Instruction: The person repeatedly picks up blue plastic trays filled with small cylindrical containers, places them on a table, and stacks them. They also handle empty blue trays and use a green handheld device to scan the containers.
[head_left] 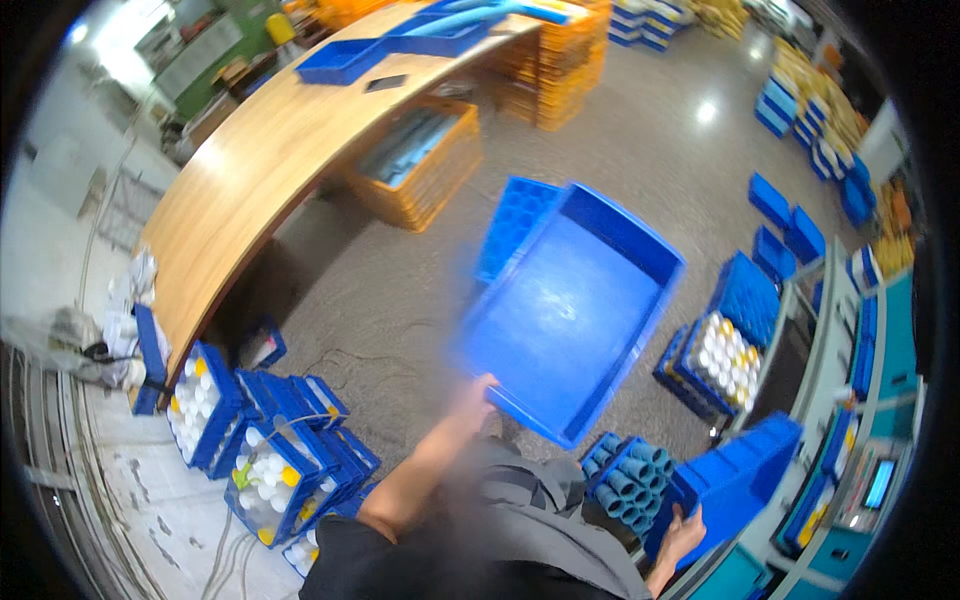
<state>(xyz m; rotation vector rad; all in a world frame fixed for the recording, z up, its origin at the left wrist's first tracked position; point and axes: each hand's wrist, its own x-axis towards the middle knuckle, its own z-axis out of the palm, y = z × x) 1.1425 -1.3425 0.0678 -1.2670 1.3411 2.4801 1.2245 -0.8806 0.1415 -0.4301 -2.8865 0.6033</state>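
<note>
My left hand [478, 396] is closed on the near left rim of a large shallow blue tray [560, 310], slightly blurred and with nothing in it, tilted out in front of me. Behind its far left edge shows a blue panel with round hollows [515, 222]. My right hand [683, 537] is wrapped over the edge of a second blue tray [740, 480], which stands tipped up at my right side. Between the two trays, low down, sits a blue crate of teal tubes [632, 478].
A long wooden table [235, 170] curves along the left, with an orange crate [425, 165] under it. Blue crates of white and yellow pieces [265, 475] stand at the lower left. A similar crate [728, 360] is at right, before a teal-and-grey machine [850, 500].
</note>
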